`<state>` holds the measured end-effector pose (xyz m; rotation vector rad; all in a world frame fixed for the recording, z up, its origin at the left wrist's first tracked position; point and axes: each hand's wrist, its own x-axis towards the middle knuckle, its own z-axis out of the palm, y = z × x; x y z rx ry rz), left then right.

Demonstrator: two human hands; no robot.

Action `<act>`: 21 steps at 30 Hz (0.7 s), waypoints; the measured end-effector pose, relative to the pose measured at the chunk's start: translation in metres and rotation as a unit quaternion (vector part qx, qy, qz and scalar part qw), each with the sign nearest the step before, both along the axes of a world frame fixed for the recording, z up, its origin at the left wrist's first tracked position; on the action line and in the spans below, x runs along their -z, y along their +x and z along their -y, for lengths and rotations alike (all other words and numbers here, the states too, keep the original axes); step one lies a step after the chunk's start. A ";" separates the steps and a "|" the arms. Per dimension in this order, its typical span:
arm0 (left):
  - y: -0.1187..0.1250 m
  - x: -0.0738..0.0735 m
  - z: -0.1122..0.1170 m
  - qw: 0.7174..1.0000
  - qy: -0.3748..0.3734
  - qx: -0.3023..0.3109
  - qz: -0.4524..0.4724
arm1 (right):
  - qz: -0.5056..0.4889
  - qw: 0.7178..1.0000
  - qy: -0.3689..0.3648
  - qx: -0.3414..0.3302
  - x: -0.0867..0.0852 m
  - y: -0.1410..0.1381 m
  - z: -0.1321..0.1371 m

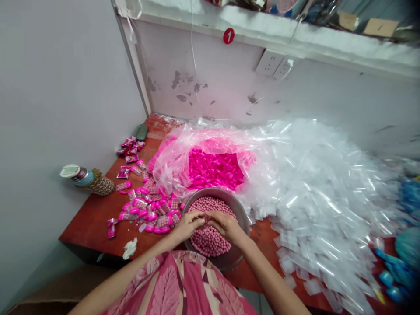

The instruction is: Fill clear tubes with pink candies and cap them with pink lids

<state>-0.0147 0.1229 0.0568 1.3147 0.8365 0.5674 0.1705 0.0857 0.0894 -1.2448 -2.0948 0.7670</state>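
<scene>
A round metal bowl (243,214) holds many small pink balls (210,243). Over the middle of it, my left hand (189,224) and my right hand (226,224) meet at the fingertips. Both hands are closed, fingers curled and pinched together. Whatever lies between them is hidden or too small to name. Just left of the bowl is a heap of small clear containers (157,210) with bright pink caps, filled with pink balls. Behind the bowl, an open plastic bag (170,170) shows many bright pink caps (215,168) inside.
A large pile of clear plastic containers (315,210) spreads over the right side of the red table (88,227). At the left stand a bottle (88,178) in a woven cover, several pink sachets (123,172) and a crumpled white tissue (130,248). A shelf (249,33) overhangs the back.
</scene>
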 end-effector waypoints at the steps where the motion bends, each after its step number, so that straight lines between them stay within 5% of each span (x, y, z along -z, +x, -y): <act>1: 0.000 0.002 -0.001 1.000 -0.005 -0.001 0.003 | 0.001 1.000 0.022 0.012 0.004 -0.002 0.000; 6: -0.004 0.009 -0.011 1.000 -0.017 0.009 0.013 | -0.011 0.994 0.076 0.076 0.017 -0.013 0.002; 14: -0.004 -0.010 -0.035 0.998 0.053 0.035 -0.013 | 0.068 0.992 -0.083 0.065 0.009 -0.012 -0.015; 21: -0.010 -0.003 -0.047 0.995 0.038 -0.068 -0.060 | 0.224 0.958 -0.133 0.117 0.003 0.007 -0.054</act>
